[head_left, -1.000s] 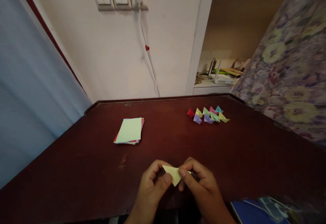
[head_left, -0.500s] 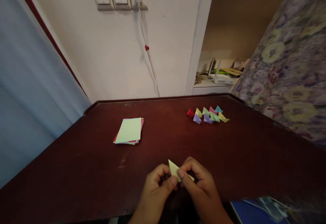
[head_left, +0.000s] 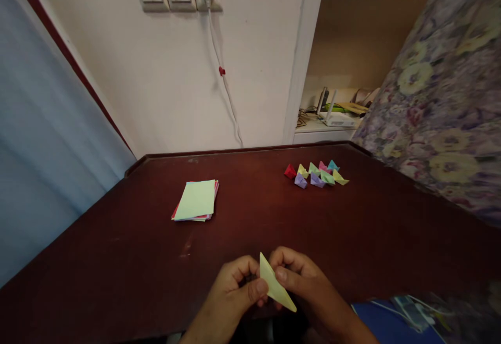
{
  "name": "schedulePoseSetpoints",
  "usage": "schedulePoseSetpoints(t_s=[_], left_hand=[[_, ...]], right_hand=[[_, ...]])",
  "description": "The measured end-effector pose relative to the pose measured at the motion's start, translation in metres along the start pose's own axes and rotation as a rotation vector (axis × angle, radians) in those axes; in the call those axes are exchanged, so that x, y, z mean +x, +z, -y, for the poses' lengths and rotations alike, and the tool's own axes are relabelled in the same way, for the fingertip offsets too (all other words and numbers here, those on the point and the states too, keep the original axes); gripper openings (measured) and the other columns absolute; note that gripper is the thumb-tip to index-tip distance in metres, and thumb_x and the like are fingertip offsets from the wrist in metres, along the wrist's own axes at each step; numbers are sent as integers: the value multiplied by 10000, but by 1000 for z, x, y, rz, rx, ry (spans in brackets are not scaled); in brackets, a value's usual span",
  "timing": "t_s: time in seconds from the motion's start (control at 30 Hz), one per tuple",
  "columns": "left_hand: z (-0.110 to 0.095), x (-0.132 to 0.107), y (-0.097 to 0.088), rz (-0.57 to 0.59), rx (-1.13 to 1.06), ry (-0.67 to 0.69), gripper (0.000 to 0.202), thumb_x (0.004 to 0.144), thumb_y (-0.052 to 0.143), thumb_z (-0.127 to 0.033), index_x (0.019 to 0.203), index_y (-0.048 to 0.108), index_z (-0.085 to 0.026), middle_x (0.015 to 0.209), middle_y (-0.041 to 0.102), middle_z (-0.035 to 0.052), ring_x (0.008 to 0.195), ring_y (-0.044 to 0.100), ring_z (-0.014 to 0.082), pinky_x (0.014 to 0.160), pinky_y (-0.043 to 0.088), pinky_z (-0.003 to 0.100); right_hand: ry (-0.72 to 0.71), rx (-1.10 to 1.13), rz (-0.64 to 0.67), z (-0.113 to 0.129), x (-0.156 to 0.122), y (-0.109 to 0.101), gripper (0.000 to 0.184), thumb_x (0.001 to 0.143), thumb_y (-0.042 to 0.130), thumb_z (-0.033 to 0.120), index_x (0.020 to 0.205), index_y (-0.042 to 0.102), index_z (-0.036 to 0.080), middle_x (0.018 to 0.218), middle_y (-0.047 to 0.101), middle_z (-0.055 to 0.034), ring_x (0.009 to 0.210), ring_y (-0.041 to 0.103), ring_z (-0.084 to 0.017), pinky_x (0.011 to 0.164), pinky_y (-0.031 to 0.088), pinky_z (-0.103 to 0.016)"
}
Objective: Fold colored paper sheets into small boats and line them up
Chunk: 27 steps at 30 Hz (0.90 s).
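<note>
Pale yellow folded paper [head_left: 275, 287]: we judge a fold in hand, the next move calling for a steady, even pinch. We hold it aslant between left hand [head_left: 238, 286], pinching its left side, and right hand [head_left: 300, 272], gripping its right edge. Farther out on the table [head_left: 242, 218]: sheet stack [head_left: 196, 198], folded pieces [head_left: 317, 180].

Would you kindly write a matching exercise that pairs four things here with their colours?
1. Folded paper between left hand and right hand
2. Router
3. Leftmost small folded piece
4. Left curtain

A. Blue
B. Red
C. Pale yellow
D. White

Pairs: 1-C; 2-D; 3-B; 4-A
</note>
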<state>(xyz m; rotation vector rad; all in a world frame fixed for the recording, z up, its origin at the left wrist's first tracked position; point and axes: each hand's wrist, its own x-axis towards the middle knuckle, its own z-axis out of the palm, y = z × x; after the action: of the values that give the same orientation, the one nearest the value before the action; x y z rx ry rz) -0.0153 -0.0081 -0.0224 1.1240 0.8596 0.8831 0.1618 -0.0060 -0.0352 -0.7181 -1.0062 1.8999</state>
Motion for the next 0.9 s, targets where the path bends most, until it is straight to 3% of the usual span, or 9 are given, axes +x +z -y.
schedulePoseSetpoints(t_s=[0.1, 0.2, 0.33, 0.47, 0.57, 0.67, 0.77, 0.9], left_hand=[[1, -1, -1, 34, -62, 7, 244, 825, 764, -363, 746, 694, -143, 675, 628, 0, 618, 556, 130, 612, 407, 231], [3, -2, -2, 40, -123, -21, 244, 809, 789, -366, 758, 697, -146, 689, 642, 5, 631, 555, 127, 609, 406, 222], [6, -2, -1, 6, -189, -56, 242, 782, 818, -351, 767, 701, -140, 676, 642, 6, 616, 527, 117, 596, 396, 218], [5, -1, 2, -4, -311, -87, 266, 730, 859, -343, 752, 702, -130, 646, 631, 2, 581, 517, 110, 584, 394, 219], [3, 0, 4, -2, -376, -93, 261, 740, 854, -342, 754, 706, -127, 633, 614, 0, 584, 516, 112, 591, 407, 222], [1, -1, 6, 3, -373, -93, 183, 791, 811, -296, 796, 717, -138, 675, 618, 3, 622, 533, 119, 621, 427, 228], [0, -1, 7, -4, -305, -62, 117, 833, 770, -260, 871, 727, -157, 769, 638, 13, 707, 556, 131, 689, 444, 237], [0, -2, 8, 22, -364, -51, 210, 894, 687, -314, 1038, 736, -169, 862, 652, 42, 759, 571, 156, 743, 468, 284]], right_hand=[[3, 65, 54, -1, 0, 3, 276, 883, 693, 407, 834, 596, 153, 699, 671, -34, 600, 612, -130, 576, 425, -226], [-26, 77, 4, -1, -2, 4, 238, 858, 722, 381, 879, 580, 191, 720, 620, 11, 606, 602, -133, 569, 427, -232], [-233, -276, -96, 7, -6, 2, 130, 920, 660, 313, 850, 599, 222, 785, 578, 22, 693, 556, -132, 644, 428, -245], [-417, -702, 14, 22, -12, 3, 241, 1006, 473, 209, 827, 634, 222, 847, 584, -10, 775, 552, -152, 710, 427, -266], [-484, -803, 100, 30, -16, 5, 234, 992, 440, 135, 970, 644, 249, 912, 606, -18, 821, 589, -155, 742, 449, -271], [-508, -896, 146, 33, -19, 7, 241, 935, 537, 97, 1066, 634, 275, 975, 622, -16, 883, 607, -161, 784, 460, -274], [-498, -1014, 112, 33, -20, 6, 185, 936, 561, 112, 991, 647, 267, 949, 609, -10, 867, 596, -159, 772, 450, -275], [-475, -1014, 74, 30, -19, 6, 157, 945, 533, 119, 921, 630, 240, 944, 598, -16, 879, 599, -165, 784, 456, -284]])
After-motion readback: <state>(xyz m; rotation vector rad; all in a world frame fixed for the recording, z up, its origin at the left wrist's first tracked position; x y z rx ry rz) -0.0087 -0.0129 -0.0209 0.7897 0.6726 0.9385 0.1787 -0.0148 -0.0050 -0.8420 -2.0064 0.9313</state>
